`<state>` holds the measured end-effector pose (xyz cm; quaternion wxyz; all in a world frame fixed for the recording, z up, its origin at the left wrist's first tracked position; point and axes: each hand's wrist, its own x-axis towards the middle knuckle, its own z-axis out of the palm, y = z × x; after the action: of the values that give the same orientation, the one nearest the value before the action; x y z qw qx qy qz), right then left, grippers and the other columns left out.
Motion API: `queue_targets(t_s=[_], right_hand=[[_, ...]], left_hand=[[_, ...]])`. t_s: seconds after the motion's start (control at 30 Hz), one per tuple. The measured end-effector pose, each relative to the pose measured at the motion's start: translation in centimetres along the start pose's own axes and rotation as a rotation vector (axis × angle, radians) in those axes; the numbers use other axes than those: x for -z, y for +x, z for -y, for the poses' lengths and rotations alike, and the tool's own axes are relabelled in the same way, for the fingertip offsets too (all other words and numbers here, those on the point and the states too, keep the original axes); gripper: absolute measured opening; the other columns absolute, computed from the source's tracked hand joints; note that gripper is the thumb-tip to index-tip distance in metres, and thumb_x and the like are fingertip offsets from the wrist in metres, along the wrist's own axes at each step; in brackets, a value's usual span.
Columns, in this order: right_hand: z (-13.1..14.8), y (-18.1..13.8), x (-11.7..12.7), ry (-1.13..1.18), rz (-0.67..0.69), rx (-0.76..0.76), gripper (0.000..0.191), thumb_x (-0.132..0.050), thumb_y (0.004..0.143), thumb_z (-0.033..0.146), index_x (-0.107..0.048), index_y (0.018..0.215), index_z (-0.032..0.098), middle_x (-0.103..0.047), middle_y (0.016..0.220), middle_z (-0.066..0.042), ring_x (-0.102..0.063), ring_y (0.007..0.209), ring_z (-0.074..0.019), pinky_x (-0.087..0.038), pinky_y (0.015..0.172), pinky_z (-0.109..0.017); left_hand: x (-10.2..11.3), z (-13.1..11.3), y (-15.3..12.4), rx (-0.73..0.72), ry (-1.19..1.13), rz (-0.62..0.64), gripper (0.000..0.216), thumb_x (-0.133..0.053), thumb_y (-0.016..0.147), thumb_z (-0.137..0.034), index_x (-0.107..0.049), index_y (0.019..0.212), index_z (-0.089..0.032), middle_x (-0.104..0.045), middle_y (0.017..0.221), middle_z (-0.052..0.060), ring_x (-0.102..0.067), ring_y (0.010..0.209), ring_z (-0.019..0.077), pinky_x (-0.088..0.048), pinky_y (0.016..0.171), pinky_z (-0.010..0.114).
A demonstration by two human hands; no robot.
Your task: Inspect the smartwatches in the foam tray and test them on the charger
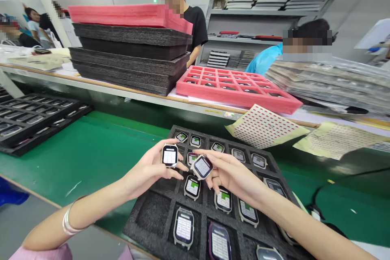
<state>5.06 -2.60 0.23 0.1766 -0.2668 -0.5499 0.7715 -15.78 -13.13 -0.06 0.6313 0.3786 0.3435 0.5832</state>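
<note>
My left hand (152, 164) grips a smartwatch case (170, 156) without straps, its lit screen facing me. A second strapless smartwatch (202, 167), tilted, is pinched in my right hand (224, 168). The two watches are close together but apart. Both hands hover over a black foam tray (152, 213) with square pockets. Several more watch cases lie in its pockets, among them one with a white screen (183, 227) and a purple-framed one (219, 241) at the near side. Some screens show a green patch. My right forearm hides part of the tray's right side.
Another black foam tray of watches (39, 113) lies at the left on the green bench (100, 142). On the shelf ahead are stacked black foam trays (128, 57), a red foam tray (237, 93) and sticker sheets (266, 128). Two people work behind it. A cable (317, 195) runs at the right.
</note>
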Motion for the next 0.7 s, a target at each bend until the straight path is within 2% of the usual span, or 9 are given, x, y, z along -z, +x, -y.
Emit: queue_targets(t_s=[0.1,0.23,0.37,0.53,0.63,0.7], right_hand=[[0.2,-1.3,0.5,0.015,0.047,0.016,0.045,-0.062,0.087,0.031,-0.051,0.127,0.014,-0.064,0.080,-0.007,-0.065,0.064,-0.0159,-0.054,0.051,-0.023],[0.2,-2.3,1.4,-0.175,0.051,0.099,0.061,-0.076,0.074,0.019,-0.048,0.129,0.018,-0.065,0.089,-0.005,-0.065,0.066,-0.0142,-0.055,0.054,-0.022],[0.3,-3.1,2.1,-0.294,0.011,0.157,0.060,-0.075,0.075,0.016,-0.046,0.127,0.019,-0.066,0.091,-0.004,-0.066,0.073,-0.0141,-0.056,0.060,-0.022],[0.5,-3.7,2.3,-0.144,0.036,0.212,0.041,-0.076,0.074,0.017,-0.054,0.108,0.016,-0.065,0.090,-0.004,-0.065,0.076,-0.0140,-0.056,0.064,-0.024],[0.7,-3.9,2.2,-0.001,0.079,0.201,0.040,-0.079,0.071,0.019,-0.057,0.103,0.015,-0.064,0.100,-0.008,-0.066,0.085,-0.0181,-0.055,0.075,-0.029],[0.8,-4.0,2.3,0.082,0.119,0.179,0.043,-0.080,0.070,0.020,-0.057,0.105,0.016,-0.066,0.101,-0.010,-0.068,0.086,-0.0208,-0.056,0.072,-0.028]], left_hand=[[-1.2,0.6,0.9,0.028,-0.003,0.046,0.056,-0.053,0.066,0.002,-0.046,0.118,-0.017,-0.061,0.103,0.010,-0.062,0.093,0.0250,-0.048,0.082,0.041],[-2.5,1.0,2.0,0.033,0.010,0.067,0.051,-0.050,0.072,0.002,-0.046,0.119,-0.016,-0.063,0.101,0.010,-0.063,0.091,0.0228,-0.049,0.083,0.041],[-3.3,1.2,2.7,0.045,-0.015,0.112,0.042,-0.047,0.080,-0.003,-0.046,0.121,-0.014,-0.064,0.098,0.012,-0.065,0.085,0.0225,-0.052,0.078,0.040],[-3.6,1.7,3.2,0.023,0.007,0.156,0.029,-0.046,0.091,-0.018,-0.046,0.119,-0.013,-0.064,0.086,0.010,-0.065,0.078,0.0214,-0.054,0.068,0.035],[-3.5,1.9,3.5,0.002,0.034,0.144,0.026,-0.048,0.092,-0.021,-0.047,0.117,-0.013,-0.063,0.082,0.008,-0.065,0.071,0.0187,-0.055,0.061,0.031],[-3.5,1.8,3.7,-0.005,0.036,0.122,0.025,-0.048,0.092,-0.021,-0.048,0.115,-0.013,-0.063,0.082,0.007,-0.064,0.068,0.0173,-0.055,0.059,0.029]])
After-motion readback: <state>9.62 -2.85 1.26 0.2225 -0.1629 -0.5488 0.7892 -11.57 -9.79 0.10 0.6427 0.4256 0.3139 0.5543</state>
